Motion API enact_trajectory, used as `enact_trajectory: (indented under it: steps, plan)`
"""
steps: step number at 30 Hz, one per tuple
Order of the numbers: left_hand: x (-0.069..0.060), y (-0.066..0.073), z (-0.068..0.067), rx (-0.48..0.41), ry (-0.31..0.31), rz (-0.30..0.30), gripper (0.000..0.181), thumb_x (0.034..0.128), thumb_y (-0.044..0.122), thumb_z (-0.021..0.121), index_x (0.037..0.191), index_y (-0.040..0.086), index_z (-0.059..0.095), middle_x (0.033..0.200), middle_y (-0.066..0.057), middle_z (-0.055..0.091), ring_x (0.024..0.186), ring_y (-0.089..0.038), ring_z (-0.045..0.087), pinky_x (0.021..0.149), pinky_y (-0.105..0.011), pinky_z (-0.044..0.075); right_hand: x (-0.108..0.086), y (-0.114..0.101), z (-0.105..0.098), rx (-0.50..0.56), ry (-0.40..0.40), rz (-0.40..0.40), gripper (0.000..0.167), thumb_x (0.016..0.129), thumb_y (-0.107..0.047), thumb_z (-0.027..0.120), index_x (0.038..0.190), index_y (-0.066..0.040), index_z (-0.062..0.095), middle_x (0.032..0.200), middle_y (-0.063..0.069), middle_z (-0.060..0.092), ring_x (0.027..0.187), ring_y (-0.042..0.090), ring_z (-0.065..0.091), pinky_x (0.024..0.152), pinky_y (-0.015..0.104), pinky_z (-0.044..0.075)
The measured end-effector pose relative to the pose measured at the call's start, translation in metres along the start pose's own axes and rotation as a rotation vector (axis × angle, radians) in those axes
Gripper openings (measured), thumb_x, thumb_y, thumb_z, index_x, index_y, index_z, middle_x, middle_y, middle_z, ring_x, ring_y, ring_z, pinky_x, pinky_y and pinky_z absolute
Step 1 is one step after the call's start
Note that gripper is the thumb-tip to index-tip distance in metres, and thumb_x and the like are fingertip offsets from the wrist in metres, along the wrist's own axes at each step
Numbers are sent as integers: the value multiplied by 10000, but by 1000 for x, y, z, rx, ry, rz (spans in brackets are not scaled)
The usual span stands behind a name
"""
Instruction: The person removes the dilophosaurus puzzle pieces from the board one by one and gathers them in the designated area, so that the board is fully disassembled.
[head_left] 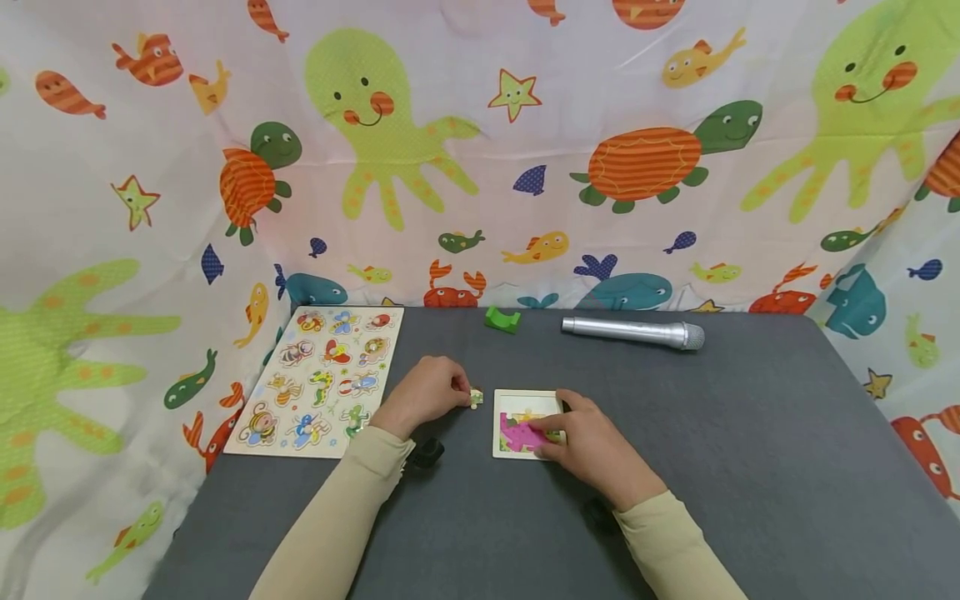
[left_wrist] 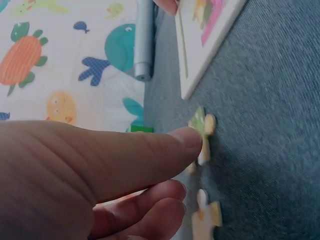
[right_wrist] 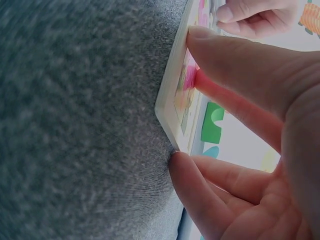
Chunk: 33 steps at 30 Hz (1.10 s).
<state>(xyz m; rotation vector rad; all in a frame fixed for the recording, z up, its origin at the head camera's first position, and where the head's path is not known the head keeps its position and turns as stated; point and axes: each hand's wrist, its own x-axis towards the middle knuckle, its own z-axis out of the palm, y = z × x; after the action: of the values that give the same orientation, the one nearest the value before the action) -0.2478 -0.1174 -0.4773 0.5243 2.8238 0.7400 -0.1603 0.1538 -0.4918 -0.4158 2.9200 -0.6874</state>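
My left hand (head_left: 426, 395) pinches a small green and cream puzzle piece (head_left: 476, 398) just left of the white-framed puzzle tray (head_left: 497, 427). In the left wrist view the thumb presses on that piece (left_wrist: 200, 122), and another loose piece (left_wrist: 202, 222) lies on the cloth beside the fingers. My right hand (head_left: 600, 450) spans the tray's right side; in the right wrist view its thumb lies on the frame (right_wrist: 167, 107), one finger touches the pink puzzle part (right_wrist: 190, 77), and other fingertips rest against the edge. The upper part of the tray shows bare white.
A wooden board with insect pictures (head_left: 300, 383) lies at the left. A green notched block (head_left: 502, 320) and a silver microphone (head_left: 630, 332) lie near the back edge of the grey table (head_left: 750, 433). A patterned cloth (head_left: 525, 208) hangs behind.
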Motion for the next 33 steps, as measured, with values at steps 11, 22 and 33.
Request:
enact_trajectory:
  steps: [11,22,33]
  plan:
    - [-4,32,20,-8,-79,167,156,956,241,841,1077,142,839,957,32,720,864,-101,624,803,-292,554,0,-2,1,-42,25,-25,396,907,-332,888,1277,-212,817,1554,219,564,1396,422,570,1162,581,493]
    - [-7,40,30,91,-107,176,283,899,370,897,1074,158,830,1038,-20,681,867,-124,580,782,-285,524,0,-2,2,-51,25,-32,393,915,-343,880,1281,-216,815,1550,238,571,1414,439,570,1164,589,490]
    - [-7,41,35,115,-110,167,229,928,354,872,1043,166,809,1041,-5,639,894,-130,564,834,-301,538,0,-1,2,-47,27,-27,393,913,-339,882,1282,-221,815,1547,232,572,1407,436,571,1156,586,498]
